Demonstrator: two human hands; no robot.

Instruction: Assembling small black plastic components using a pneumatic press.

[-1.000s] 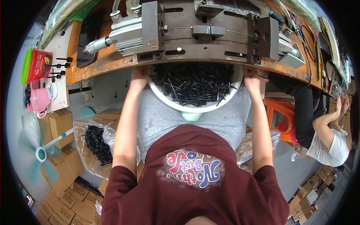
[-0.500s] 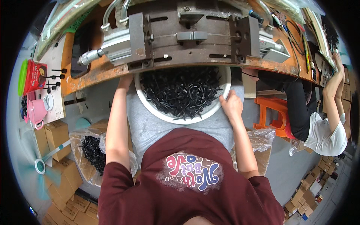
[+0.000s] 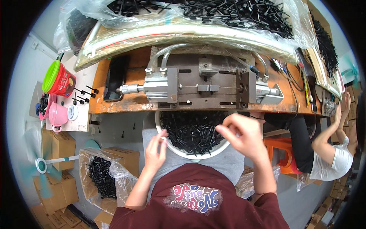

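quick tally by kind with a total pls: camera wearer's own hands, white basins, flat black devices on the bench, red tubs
Left hand and right hand: 2
White basin: 1
Flat black device: 1
Red tub: 1
Total: 5

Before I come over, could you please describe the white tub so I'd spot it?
Start at the wooden workbench. Below its front edge, the tub, holding black pieces, sits over grey trousers. Unlike the cardboard box of similar pieces to its left, it has a curved white rim.
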